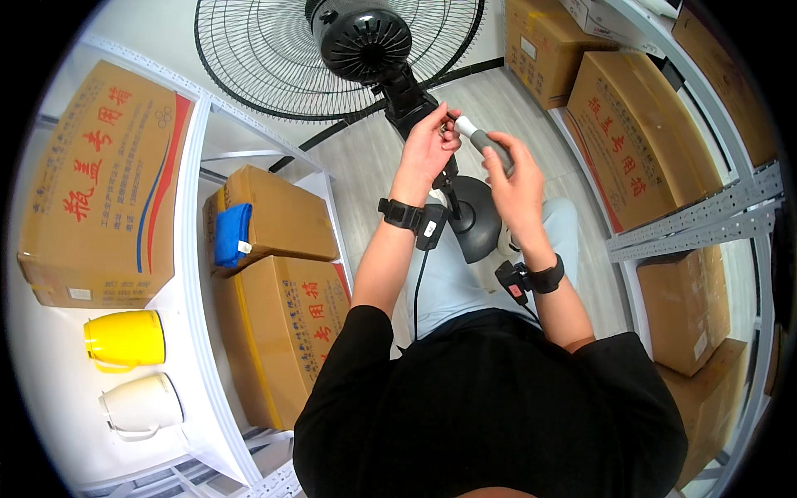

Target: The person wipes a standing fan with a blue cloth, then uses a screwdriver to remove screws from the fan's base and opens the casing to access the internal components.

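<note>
A black standing fan (365, 46) is in front of me, its wire cage at the top and its round base (480, 217) on the floor between my feet. My right hand (516, 178) is closed round the grey and white handle of a screwdriver (473, 133), which points up and left toward the fan's neck (407, 100). Beside the neck, my left hand (429, 145) has its fingers pinched together at the screwdriver's tip end. Whatever lies between those fingertips is too small to make out.
Shelving with cardboard boxes (643, 133) stands on the right. On the left shelves are more boxes (108, 183), a blue folded cloth (233, 235), a yellow jug (126, 339) and a white jug (143, 405). Cables (417, 290) run from both wrist straps.
</note>
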`<action>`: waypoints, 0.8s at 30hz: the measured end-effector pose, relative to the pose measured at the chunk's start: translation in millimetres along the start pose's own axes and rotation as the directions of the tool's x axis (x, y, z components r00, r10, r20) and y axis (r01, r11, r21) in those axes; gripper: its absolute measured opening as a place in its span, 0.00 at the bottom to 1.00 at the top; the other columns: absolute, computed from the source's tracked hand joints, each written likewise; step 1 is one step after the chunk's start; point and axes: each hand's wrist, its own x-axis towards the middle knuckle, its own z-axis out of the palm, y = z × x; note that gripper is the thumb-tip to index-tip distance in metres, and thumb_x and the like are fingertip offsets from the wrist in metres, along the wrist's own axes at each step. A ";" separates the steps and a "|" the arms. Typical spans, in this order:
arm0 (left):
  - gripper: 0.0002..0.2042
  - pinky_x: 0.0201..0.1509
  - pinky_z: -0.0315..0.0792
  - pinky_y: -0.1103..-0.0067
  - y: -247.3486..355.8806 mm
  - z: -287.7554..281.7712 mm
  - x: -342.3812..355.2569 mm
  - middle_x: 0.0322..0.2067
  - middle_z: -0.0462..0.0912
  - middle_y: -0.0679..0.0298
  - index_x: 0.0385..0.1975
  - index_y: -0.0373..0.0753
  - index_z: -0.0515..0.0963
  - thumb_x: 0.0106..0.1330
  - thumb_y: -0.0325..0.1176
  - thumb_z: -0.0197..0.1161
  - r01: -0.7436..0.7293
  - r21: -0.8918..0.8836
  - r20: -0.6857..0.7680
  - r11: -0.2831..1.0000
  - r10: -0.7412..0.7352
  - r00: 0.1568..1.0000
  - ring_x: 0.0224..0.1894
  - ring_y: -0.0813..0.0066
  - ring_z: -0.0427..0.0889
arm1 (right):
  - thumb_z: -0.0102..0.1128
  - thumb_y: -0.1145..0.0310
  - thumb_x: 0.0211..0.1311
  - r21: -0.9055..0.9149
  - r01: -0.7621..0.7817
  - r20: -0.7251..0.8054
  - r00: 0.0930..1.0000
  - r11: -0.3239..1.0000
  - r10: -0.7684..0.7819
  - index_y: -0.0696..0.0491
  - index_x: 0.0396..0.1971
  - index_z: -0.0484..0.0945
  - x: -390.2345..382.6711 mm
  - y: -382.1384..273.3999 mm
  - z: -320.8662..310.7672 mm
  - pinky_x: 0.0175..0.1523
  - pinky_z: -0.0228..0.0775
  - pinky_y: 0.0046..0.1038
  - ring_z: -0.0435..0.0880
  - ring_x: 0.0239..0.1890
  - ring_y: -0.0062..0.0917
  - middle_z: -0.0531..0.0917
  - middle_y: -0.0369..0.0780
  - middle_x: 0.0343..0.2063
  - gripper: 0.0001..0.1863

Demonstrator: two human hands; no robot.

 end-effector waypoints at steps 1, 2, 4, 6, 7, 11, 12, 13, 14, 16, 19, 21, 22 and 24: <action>0.12 0.22 0.59 0.86 0.0 -0.3 0.7 0.21 0.69 0.68 0.36 0.29 0.74 0.67 0.36 0.58 0.014 0.003 -0.001 1.000 -0.014 1.000 0.21 0.82 0.65 | 0.62 0.73 0.56 -0.049 0.107 -0.022 0.994 0.993 -0.108 0.53 0.44 0.76 -1.2 4.7 0.4 0.44 0.72 0.31 0.80 0.40 0.36 0.79 0.44 0.41 0.14; 0.12 0.22 0.59 0.86 0.7 -5.0 1.8 0.21 0.69 0.68 0.36 0.29 0.74 0.68 0.35 0.58 -0.007 0.018 0.016 1.000 0.007 1.000 0.21 0.82 0.65 | 0.61 0.74 0.56 -0.096 0.210 -0.036 0.976 0.973 -0.215 0.54 0.44 0.76 -2.8 2.5 2.6 0.44 0.72 0.31 0.80 0.41 0.36 0.78 0.44 0.42 0.14; 0.12 0.22 0.58 0.86 2.7 -14.5 3.4 0.21 0.69 0.68 0.36 0.29 0.74 0.68 0.35 0.57 -0.049 0.048 0.050 0.998 0.047 0.998 0.21 0.82 0.64 | 0.62 0.74 0.55 -0.133 0.304 -0.064 0.947 0.943 -0.314 0.54 0.43 0.76 -5.3 -0.6 4.8 0.45 0.72 0.33 0.79 0.42 0.37 0.78 0.44 0.43 0.14; 0.12 0.22 0.58 0.86 3.9 -13.8 3.2 0.21 0.69 0.68 0.37 0.28 0.73 0.68 0.34 0.57 -0.032 0.057 0.053 0.998 0.029 0.998 0.21 0.82 0.64 | 0.63 0.73 0.54 -0.121 0.292 -0.104 0.947 0.949 -0.304 0.54 0.44 0.76 -5.3 -1.2 4.0 0.45 0.72 0.34 0.79 0.41 0.39 0.78 0.45 0.43 0.15; 0.12 0.22 0.58 0.86 3.8 -13.6 2.5 0.21 0.69 0.68 0.37 0.28 0.73 0.68 0.34 0.56 -0.024 0.062 0.054 0.998 0.021 0.998 0.22 0.83 0.64 | 0.63 0.73 0.54 -0.114 0.286 -0.123 0.946 0.951 -0.299 0.54 0.44 0.76 -4.8 -0.9 3.9 0.45 0.72 0.35 0.79 0.41 0.40 0.78 0.45 0.43 0.16; 0.13 0.24 0.59 0.86 0.5 -4.8 -4.0 0.22 0.69 0.67 0.41 0.26 0.72 0.68 0.32 0.55 -0.038 0.000 0.042 0.999 0.038 0.998 0.23 0.82 0.64 | 0.64 0.70 0.55 -0.067 -0.019 -0.038 0.999 0.998 0.017 0.54 0.45 0.76 -1.1 10.7 3.4 0.39 0.73 0.31 0.82 0.35 0.35 0.81 0.44 0.36 0.16; 0.13 0.24 0.58 0.86 0.2 -2.8 -5.7 0.22 0.70 0.67 0.42 0.25 0.72 0.68 0.32 0.54 -0.044 -0.013 0.027 0.999 0.044 0.999 0.23 0.82 0.64 | 0.64 0.70 0.56 -0.106 0.021 -0.024 0.999 0.994 -0.024 0.54 0.45 0.76 -0.6 9.8 1.5 0.35 0.73 0.27 0.82 0.32 0.30 0.81 0.42 0.34 0.16; 0.13 0.24 0.58 0.86 0.3 -0.4 -6.7 0.23 0.70 0.66 0.42 0.25 0.71 0.68 0.31 0.54 -0.050 -0.025 0.012 0.998 0.050 0.999 0.23 0.82 0.64 | 0.64 0.69 0.57 -0.146 0.062 -0.008 0.998 0.987 -0.064 0.55 0.46 0.77 -0.2 8.9 -0.1 0.32 0.73 0.23 0.83 0.30 0.24 0.82 0.40 0.32 0.16; 0.13 0.24 0.59 0.85 1.2 1.5 -7.6 0.23 0.70 0.66 0.43 0.25 0.71 0.67 0.30 0.54 -0.045 -0.027 0.005 0.999 0.045 0.999 0.23 0.81 0.64 | 0.63 0.70 0.57 -0.164 0.118 -0.021 0.992 0.979 -0.123 0.55 0.46 0.77 -1.0 8.7 -0.8 0.32 0.73 0.23 0.82 0.30 0.24 0.81 0.40 0.33 0.16; 0.14 0.25 0.59 0.84 2.8 4.2 -8.4 0.23 0.69 0.66 0.45 0.24 0.71 0.64 0.29 0.55 -0.033 -0.030 -0.008 0.999 0.033 0.999 0.23 0.80 0.64 | 0.63 0.70 0.58 -0.202 0.226 -0.044 0.970 0.953 -0.239 0.55 0.46 0.77 -4.5 8.1 -2.5 0.31 0.72 0.23 0.81 0.30 0.23 0.81 0.41 0.34 0.15; 0.18 0.26 0.60 0.83 4.0 -9.6 -0.4 0.24 0.70 0.64 0.47 0.23 0.69 0.62 0.30 0.55 -0.072 -0.061 0.013 0.996 0.073 0.997 0.23 0.77 0.64 | 0.63 0.70 0.58 -0.191 0.248 -0.079 0.961 0.950 -0.266 0.55 0.45 0.77 -10.3 13.1 -3.7 0.32 0.72 0.22 0.81 0.30 0.23 0.81 0.41 0.34 0.15; 0.18 0.26 0.59 0.83 3.5 -10.1 1.2 0.24 0.70 0.63 0.46 0.24 0.70 0.62 0.32 0.54 -0.084 -0.073 0.009 0.994 0.085 0.996 0.24 0.77 0.64 | 0.63 0.70 0.57 -0.130 0.173 -0.067 0.981 0.976 -0.183 0.54 0.45 0.77 -13.9 9.8 -9.9 0.35 0.73 0.26 0.82 0.32 0.29 0.81 0.42 0.35 0.15; 0.18 0.26 0.59 0.83 3.7 -10.6 1.4 0.24 0.70 0.63 0.46 0.24 0.70 0.62 0.33 0.54 -0.090 -0.079 0.006 0.993 0.091 0.996 0.24 0.77 0.64 | 0.63 0.69 0.57 -0.099 0.135 -0.060 0.988 0.986 -0.141 0.54 0.44 0.77 -15.9 7.6 -13.2 0.36 0.74 0.28 0.82 0.32 0.32 0.81 0.43 0.35 0.15; 0.20 0.26 0.59 0.83 3.3 -8.6 -0.8 0.24 0.69 0.64 0.46 0.24 0.71 0.63 0.37 0.54 -0.103 -0.099 -0.015 0.990 0.102 0.995 0.24 0.77 0.65 | 0.63 0.70 0.57 -0.108 0.123 -0.043 0.991 0.987 -0.128 0.54 0.44 0.77 -18.8 6.2 -20.9 0.35 0.74 0.26 0.82 0.32 0.30 0.81 0.42 0.35 0.14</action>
